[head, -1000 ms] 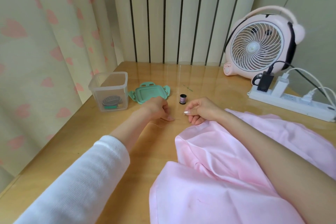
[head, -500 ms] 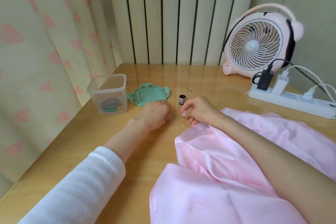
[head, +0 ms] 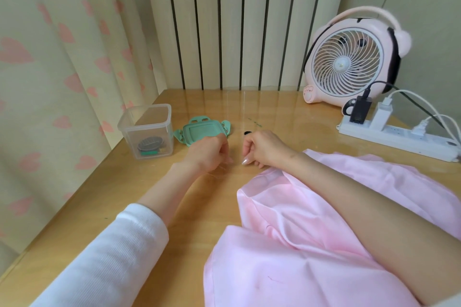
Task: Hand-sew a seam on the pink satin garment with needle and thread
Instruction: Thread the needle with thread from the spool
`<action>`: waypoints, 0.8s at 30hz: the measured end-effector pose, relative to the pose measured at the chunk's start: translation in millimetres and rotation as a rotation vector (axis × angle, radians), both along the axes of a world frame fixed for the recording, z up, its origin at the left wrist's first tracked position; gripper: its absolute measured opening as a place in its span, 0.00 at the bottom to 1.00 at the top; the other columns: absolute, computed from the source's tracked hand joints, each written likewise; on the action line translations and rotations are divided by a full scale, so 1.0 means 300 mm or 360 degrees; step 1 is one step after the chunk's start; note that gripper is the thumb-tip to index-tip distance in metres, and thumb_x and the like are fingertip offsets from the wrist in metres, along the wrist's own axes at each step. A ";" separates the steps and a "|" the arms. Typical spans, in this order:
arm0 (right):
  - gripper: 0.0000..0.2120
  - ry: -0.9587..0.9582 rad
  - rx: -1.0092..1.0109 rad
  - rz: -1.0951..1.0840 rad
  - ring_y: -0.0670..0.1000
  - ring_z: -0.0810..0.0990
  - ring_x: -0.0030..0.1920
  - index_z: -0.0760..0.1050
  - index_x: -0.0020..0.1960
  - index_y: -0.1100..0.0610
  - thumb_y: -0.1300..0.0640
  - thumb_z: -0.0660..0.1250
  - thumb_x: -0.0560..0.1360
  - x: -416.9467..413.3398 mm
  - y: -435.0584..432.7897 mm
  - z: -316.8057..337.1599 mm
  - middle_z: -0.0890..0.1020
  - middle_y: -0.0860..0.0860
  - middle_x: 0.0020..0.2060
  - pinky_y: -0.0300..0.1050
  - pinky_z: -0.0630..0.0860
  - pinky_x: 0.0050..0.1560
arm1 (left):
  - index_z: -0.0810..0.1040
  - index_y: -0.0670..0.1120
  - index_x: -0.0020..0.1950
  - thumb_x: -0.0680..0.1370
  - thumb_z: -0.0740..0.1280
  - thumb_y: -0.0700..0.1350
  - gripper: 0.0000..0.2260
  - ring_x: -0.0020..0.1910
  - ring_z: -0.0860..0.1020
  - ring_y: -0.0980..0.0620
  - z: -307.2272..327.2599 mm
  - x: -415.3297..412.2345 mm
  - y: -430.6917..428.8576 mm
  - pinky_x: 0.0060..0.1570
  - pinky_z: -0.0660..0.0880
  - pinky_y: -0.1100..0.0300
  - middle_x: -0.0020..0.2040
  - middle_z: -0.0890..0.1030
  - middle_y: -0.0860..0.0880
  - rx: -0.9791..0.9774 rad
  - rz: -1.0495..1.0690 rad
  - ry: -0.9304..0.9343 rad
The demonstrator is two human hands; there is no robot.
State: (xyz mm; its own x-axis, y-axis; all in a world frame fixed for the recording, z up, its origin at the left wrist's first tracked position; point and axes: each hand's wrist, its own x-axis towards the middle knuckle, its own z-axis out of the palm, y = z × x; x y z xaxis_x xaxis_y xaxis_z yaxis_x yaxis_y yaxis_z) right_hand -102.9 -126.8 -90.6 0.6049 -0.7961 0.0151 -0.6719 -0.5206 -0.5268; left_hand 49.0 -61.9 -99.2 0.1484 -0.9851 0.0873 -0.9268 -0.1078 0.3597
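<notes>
While the wooden table (head: 274, 112) is sitting against radiator (head: 237, 20) and curtain (head: 62, 45), pink garment (head: 311, 244) is lying at its right front, left hand (head: 208, 151) is pinching faint thread (head: 219, 171), right hand (head: 262, 147) is curling beside it, grip unclear, bare wood is showing between lid (head: 203, 131) and fan (head: 349, 62)

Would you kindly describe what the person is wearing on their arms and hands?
A white ribbed sleeve covers the left arm, ending short of the left hand. The right forearm is bare; the right hand has long pale nails. No rings or watch show.
</notes>
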 end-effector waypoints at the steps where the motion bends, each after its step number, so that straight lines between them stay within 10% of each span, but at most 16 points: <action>1: 0.10 0.0008 0.0045 -0.0014 0.55 0.81 0.32 0.75 0.36 0.56 0.65 0.75 0.67 0.006 -0.008 0.007 0.81 0.56 0.33 0.47 0.81 0.35 | 0.74 0.46 0.48 0.72 0.73 0.50 0.12 0.51 0.76 0.46 0.011 -0.006 -0.006 0.42 0.67 0.57 0.47 0.79 0.50 0.0091 0.0038 -0.0032; 8: 0.09 -0.0107 0.0234 -0.0087 0.51 0.80 0.26 0.74 0.37 0.59 0.68 0.71 0.72 -0.003 -0.036 0.009 0.81 0.60 0.32 0.45 0.81 0.31 | 0.76 0.44 0.56 0.76 0.70 0.49 0.13 0.56 0.78 0.52 0.074 -0.048 -0.103 0.49 0.70 0.60 0.49 0.83 0.52 0.0556 0.0229 -0.0396; 17: 0.07 -0.0330 0.0346 -0.0225 0.52 0.81 0.27 0.76 0.38 0.60 0.67 0.69 0.73 -0.033 -0.037 -0.001 0.82 0.60 0.32 0.42 0.80 0.28 | 0.70 0.46 0.39 0.70 0.75 0.53 0.16 0.51 0.78 0.49 0.072 -0.015 -0.107 0.51 0.72 0.56 0.34 0.76 0.53 0.0668 0.0090 -0.0306; 24: 0.07 -0.0470 0.0383 -0.0265 0.52 0.82 0.30 0.77 0.39 0.60 0.66 0.67 0.75 -0.052 -0.036 -0.025 0.82 0.60 0.33 0.42 0.81 0.31 | 0.79 0.42 0.44 0.76 0.70 0.41 0.03 0.29 0.76 0.61 0.087 0.016 -0.085 0.29 0.67 0.68 0.37 0.80 0.50 0.0533 -0.0034 0.0184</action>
